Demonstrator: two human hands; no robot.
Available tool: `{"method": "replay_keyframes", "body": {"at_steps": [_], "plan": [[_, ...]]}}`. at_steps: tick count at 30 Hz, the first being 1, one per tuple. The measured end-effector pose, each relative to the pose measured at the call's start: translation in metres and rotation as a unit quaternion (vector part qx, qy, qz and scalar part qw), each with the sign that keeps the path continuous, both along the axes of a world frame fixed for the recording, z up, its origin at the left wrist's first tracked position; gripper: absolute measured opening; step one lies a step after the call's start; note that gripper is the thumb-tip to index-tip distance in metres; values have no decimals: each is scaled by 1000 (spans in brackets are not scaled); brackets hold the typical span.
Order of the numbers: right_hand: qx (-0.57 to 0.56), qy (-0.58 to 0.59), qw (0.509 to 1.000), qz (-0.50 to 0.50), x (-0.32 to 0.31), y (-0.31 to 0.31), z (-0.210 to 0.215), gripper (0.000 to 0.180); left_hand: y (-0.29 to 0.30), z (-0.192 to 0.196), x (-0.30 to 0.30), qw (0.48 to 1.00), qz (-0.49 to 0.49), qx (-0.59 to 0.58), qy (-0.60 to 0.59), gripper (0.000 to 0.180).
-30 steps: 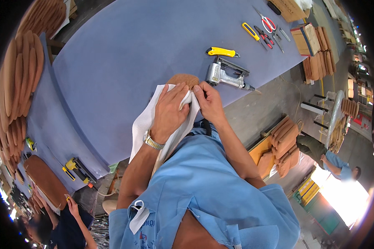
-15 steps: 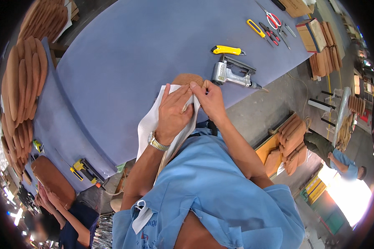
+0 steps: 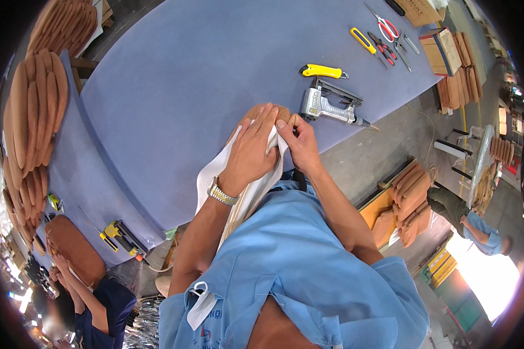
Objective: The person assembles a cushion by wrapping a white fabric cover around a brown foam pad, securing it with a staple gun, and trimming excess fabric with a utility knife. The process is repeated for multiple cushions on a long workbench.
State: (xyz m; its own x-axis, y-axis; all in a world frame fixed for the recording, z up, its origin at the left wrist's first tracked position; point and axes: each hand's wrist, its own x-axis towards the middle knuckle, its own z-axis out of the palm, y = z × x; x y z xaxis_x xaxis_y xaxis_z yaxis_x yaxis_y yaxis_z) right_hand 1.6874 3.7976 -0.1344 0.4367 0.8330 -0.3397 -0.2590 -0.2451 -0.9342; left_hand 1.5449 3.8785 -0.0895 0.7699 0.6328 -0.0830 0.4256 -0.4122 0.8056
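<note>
The brown pad [image 3: 251, 113] lies beneath the left hand's [image 3: 251, 150] flat, extended fingers and the white cloth [image 3: 212, 168], its long axis running toward the blue shirt [image 3: 297, 232], while the right hand [image 3: 301, 144] pinches its right edge (which layer, I cannot tell).

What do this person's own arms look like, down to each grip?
Short light-blue sleeves leave the forearms uncovered. The left grip and right grip are simply ungloved human hands. The left wrist wears a watch with a silver-and-gold-coloured metal band; the right wears none.
</note>
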Motion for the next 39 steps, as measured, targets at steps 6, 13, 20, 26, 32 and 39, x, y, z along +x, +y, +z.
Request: {"method": "replay_keyframes", "body": {"at_steps": [6,13,20,26,32,39], "plan": [[-6,37,999,20,7,-11,1,26,-8,-4,-3,1000,22,-1,-18,70],[-54,-115,991,41,69,-11,2,24,-11,-6,-5,996,57,37,-52,67],[-194,-558,797,127,144,-25,-78,69,-14,-11,-3,994,71,50,-67,64],[-188,-517,796,251,168,-8,-59,84,-18,-9,0,993,82,35,-74,59],[-191,-235,938,168,128,0,88,47,-27,-15,3,992,101,49,-56,55],[-87,-240,937,238,85,4,142,40,-29,-5,5,993,106,30,-41,51]]}}
